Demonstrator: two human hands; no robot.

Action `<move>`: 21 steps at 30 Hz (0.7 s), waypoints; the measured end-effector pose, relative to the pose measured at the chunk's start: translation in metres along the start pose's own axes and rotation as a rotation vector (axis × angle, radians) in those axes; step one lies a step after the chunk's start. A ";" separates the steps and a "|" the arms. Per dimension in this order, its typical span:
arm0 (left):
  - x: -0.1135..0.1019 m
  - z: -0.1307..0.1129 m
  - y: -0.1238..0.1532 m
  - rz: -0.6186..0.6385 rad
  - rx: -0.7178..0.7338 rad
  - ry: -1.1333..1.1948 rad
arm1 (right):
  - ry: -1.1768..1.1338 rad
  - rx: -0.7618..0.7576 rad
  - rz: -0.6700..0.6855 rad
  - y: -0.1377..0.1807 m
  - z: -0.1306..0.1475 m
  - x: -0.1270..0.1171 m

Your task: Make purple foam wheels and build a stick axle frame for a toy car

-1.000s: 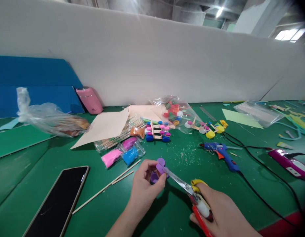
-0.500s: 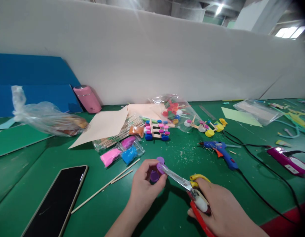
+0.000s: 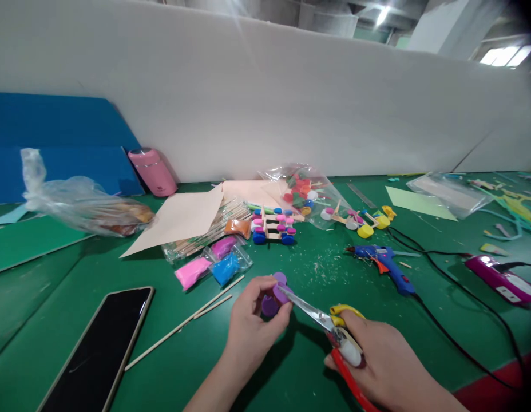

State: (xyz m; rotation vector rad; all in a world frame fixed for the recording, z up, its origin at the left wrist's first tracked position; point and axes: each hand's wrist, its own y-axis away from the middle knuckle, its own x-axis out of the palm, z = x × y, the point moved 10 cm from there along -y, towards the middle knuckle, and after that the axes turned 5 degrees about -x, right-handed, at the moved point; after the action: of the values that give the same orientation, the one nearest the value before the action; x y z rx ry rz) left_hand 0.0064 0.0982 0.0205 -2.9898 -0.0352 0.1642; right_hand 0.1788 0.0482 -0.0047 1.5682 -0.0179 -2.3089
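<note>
Between the thumb and fingers of my left hand point(image 3: 259, 323) is a purple bottle cap point(image 3: 282, 292), held up over the green table. Two more purple caps show close by: one cap point(image 3: 269, 306) below the held one and another just behind it; whether they rest on the table I cannot tell. My right hand point(image 3: 377, 355) is closed around scissors point(image 3: 314, 313) with one yellow and one red handle. The scissor tip touches the face of the held cap. The blades lie close together, pointing up and left.
Bags of coloured clay point(image 3: 194, 273), wooden sticks point(image 3: 182, 326) and a phone point(image 3: 98, 349) lie left. Behind stand small wheeled models point(image 3: 274, 226) and a bag of caps point(image 3: 302, 191). To the right are a blue glue gun point(image 3: 383, 263), its black cord and a purple device point(image 3: 503, 278).
Very little differs. The scissors' red handle has shifted slightly, and the tip stays against the purple cap. My left hand has kept its place.
</note>
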 end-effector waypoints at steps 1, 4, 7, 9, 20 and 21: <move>0.000 0.000 0.000 -0.003 0.000 0.002 | 0.002 0.002 0.001 0.000 0.000 0.000; 0.000 0.001 0.000 -0.003 -0.031 0.026 | -0.007 -0.001 -0.009 -0.001 0.000 -0.001; 0.001 0.006 -0.001 0.014 -0.121 0.088 | -0.071 0.012 -0.024 -0.001 -0.002 -0.002; 0.002 0.010 -0.001 0.019 -0.190 0.126 | -0.121 0.013 -0.031 0.000 -0.004 -0.002; -0.001 0.010 -0.002 -0.016 -0.191 0.171 | -0.120 -0.050 0.018 0.006 0.004 0.002; -0.001 0.009 -0.002 -0.015 -0.178 0.163 | -0.109 -0.045 0.014 0.007 0.004 0.001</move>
State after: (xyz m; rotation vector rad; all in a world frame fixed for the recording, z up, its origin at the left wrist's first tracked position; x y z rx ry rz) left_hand 0.0041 0.1017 0.0122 -3.1683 -0.0562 -0.0898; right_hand 0.1767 0.0410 -0.0025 1.4151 -0.0033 -2.3647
